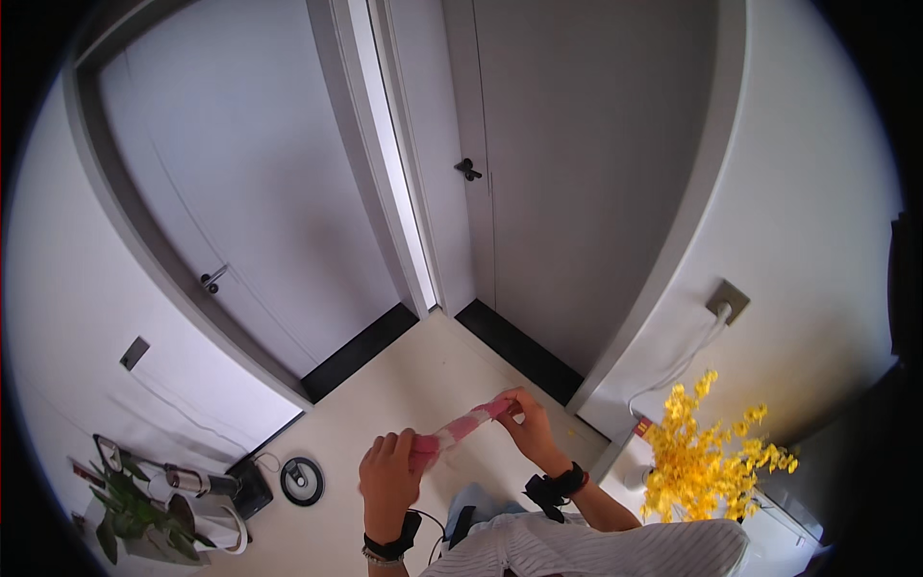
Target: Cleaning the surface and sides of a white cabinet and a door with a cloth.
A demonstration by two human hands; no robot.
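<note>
A pink and white cloth [461, 428] is stretched between my two hands, above the pale floor and in front of my body. My left hand [391, 467] is closed on its left end, with the fingers folded over it. At the other end, higher up, my right hand [528, 427] pinches the cloth between thumb and fingers. The cloth looks rolled or bunched into a narrow strip, slanting up to the right. Both wrists carry black bands.
Two closed doors with handles [214, 278] [469, 171] stand ahead. A round robot vacuum [302, 482] lies on the floor at left, near its black dock [249, 489] and a green potted plant [137, 516]. Yellow flowers [692, 461] stand at right, below a plugged socket [728, 301].
</note>
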